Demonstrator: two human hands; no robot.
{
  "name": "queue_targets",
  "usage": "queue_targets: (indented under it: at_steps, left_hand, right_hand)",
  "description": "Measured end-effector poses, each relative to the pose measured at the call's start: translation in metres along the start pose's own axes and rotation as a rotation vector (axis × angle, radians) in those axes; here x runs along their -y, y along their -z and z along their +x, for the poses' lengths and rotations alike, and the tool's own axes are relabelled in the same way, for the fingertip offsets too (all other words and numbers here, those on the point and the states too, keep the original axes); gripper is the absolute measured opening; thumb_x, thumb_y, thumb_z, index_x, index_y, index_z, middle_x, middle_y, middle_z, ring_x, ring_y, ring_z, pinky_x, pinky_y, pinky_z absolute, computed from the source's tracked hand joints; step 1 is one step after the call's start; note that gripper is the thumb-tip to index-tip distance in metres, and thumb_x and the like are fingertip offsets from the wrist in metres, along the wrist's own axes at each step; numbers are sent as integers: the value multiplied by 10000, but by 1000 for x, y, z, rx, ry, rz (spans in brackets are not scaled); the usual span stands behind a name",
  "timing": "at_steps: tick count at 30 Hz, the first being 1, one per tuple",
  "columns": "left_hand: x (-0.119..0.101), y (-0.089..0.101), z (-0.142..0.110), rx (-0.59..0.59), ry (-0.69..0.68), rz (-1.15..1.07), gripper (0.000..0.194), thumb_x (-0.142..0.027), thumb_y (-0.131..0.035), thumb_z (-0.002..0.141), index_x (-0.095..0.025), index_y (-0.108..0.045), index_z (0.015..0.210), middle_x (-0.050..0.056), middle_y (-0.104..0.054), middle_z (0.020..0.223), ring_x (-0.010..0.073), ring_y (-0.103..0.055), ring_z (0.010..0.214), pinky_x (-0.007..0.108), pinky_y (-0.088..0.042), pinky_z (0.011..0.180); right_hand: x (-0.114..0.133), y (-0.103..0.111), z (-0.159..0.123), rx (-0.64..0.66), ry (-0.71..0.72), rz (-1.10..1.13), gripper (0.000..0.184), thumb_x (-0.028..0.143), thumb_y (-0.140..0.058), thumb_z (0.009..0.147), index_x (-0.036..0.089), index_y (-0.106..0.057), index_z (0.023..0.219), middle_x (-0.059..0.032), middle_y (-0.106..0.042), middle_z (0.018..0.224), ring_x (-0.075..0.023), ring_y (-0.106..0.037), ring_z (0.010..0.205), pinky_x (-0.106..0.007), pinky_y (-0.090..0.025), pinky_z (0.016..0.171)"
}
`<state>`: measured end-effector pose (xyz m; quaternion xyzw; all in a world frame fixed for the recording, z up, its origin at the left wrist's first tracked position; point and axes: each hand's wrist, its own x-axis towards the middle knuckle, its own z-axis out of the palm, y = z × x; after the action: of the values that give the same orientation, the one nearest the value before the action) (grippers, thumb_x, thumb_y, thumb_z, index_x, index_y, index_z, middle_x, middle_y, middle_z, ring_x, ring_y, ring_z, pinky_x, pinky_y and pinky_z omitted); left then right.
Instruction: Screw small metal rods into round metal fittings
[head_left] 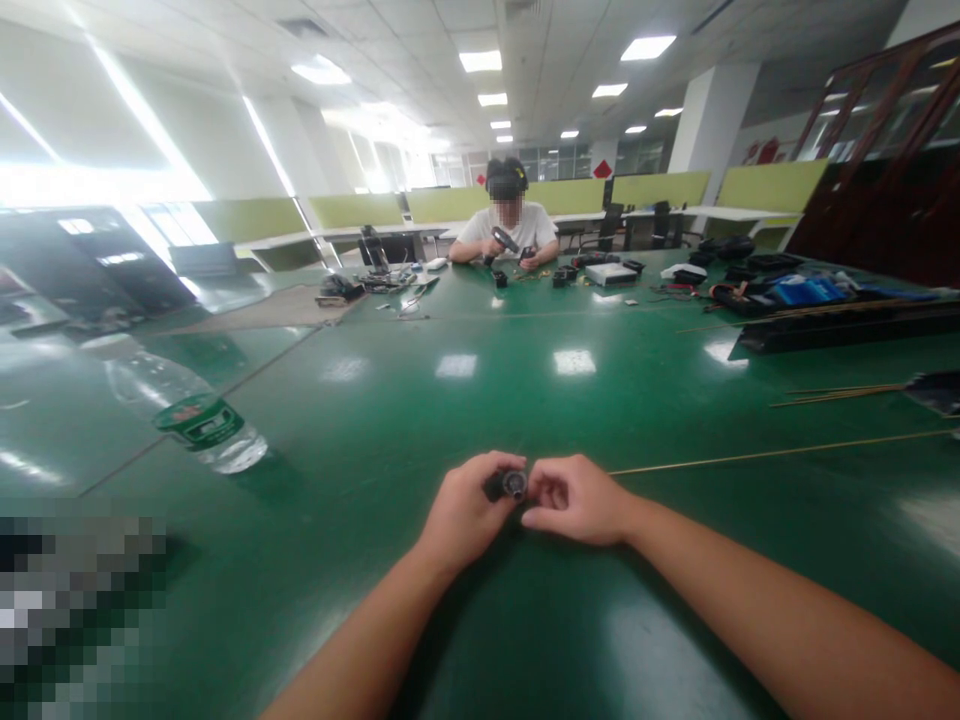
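Note:
My left hand (pixel 463 512) is closed around a small black cylindrical part (pixel 505 485) with a round metallic end facing me. My right hand (pixel 576 497) meets it from the right, its fingers curled and pinched at the part's end. Both hands hover just above the glossy green table (pixel 465 400), near its front middle. What lies between the right fingertips is too small to make out.
A clear plastic water bottle (pixel 187 410) with a green label lies at the left. Thin long rods (pixel 780 452) stretch to the right. Black trays and tools (pixel 795 300) crowd the far right. Another person (pixel 507 225) sits across the table handling a tool, with small parts around.

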<state>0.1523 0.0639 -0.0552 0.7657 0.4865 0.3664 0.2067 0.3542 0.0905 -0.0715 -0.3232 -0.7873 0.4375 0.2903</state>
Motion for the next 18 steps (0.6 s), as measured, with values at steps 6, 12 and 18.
queue_targets:
  at_steps: [6,12,18]
  left_hand:
    - [0,1,0,-1,-23,8,342,-30,-683,737,-259,-683,991,-27,-724,1033,157,-677,958,275,-510,884]
    - [-1,1,1,32,-37,-16,278,-78,-686,767,-248,-668,986,-22,-722,1031,145,-682,927,243,-519,835]
    - [-3,1,1,46,-30,-31,223,-143,-697,790,-247,-675,986,-21,-726,1002,141,-684,898,235,-514,813]
  right_hand:
    - [1,0,0,5,0,-17,232,330,-768,750,164,-635,843,38,-573,632,-87,-498,520,-195,-370,489]
    - [1,0,0,3,7,-21,220,329,-762,755,164,-639,833,37,-576,626,-85,-494,514,-194,-366,487]
    - [2,1,0,2,5,-18,216,322,-766,751,162,-639,821,36,-577,627,-85,-489,515,-195,-361,485]
